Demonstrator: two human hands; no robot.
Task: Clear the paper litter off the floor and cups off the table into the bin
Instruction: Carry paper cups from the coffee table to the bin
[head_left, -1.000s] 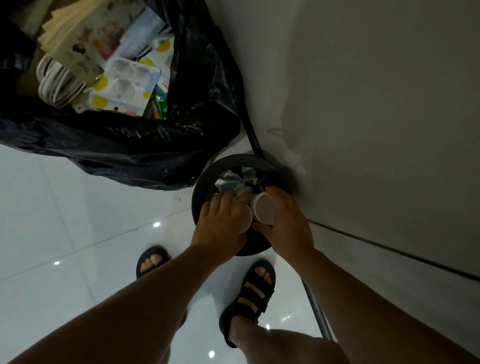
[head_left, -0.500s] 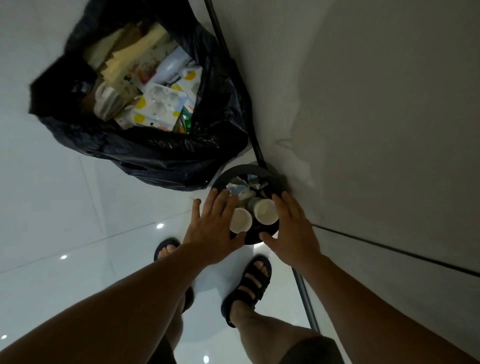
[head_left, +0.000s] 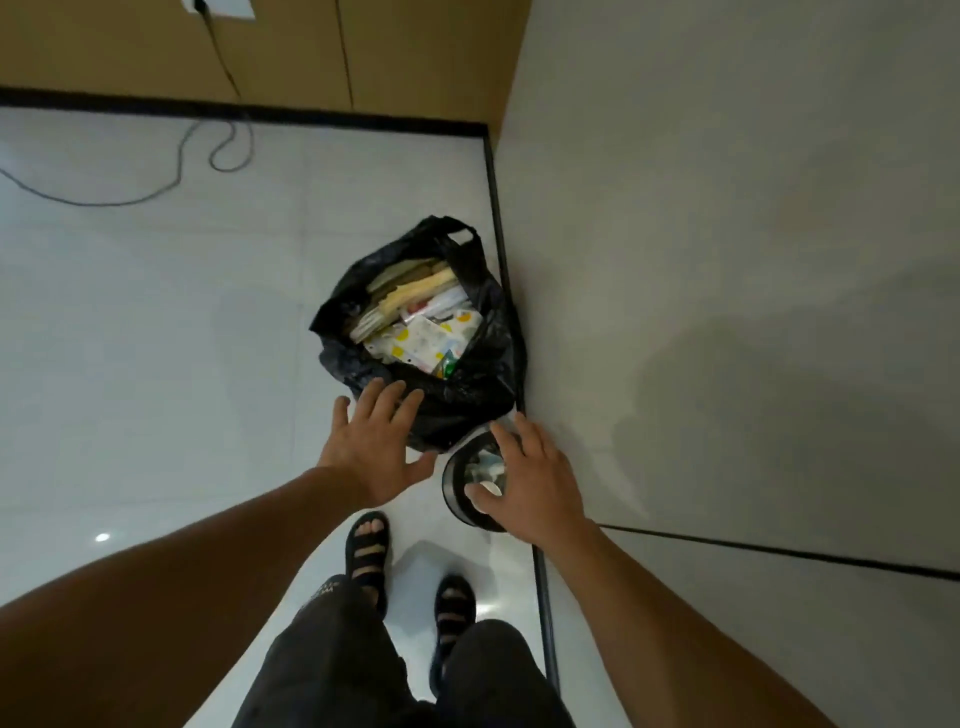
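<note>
While the person stands looking down, a small round black bin (head_left: 453, 493) sits at the centre of the frame, at the foot of a grey wall. Inside it are a white cup (head_left: 490, 488) and some crumpled paper (head_left: 480, 464). The right hand (head_left: 530, 483) hovers over the bin, fingers spread and holding nothing. The left hand (head_left: 376, 441), just to its left, is also spread and empty, above the near edge of a full black rubbish bag (head_left: 467, 395). The cup looks light and thin-walled and would probably crush if squeezed, so a loose hold round its side would suit. The paper should be soft and nearly weightless.
</note>
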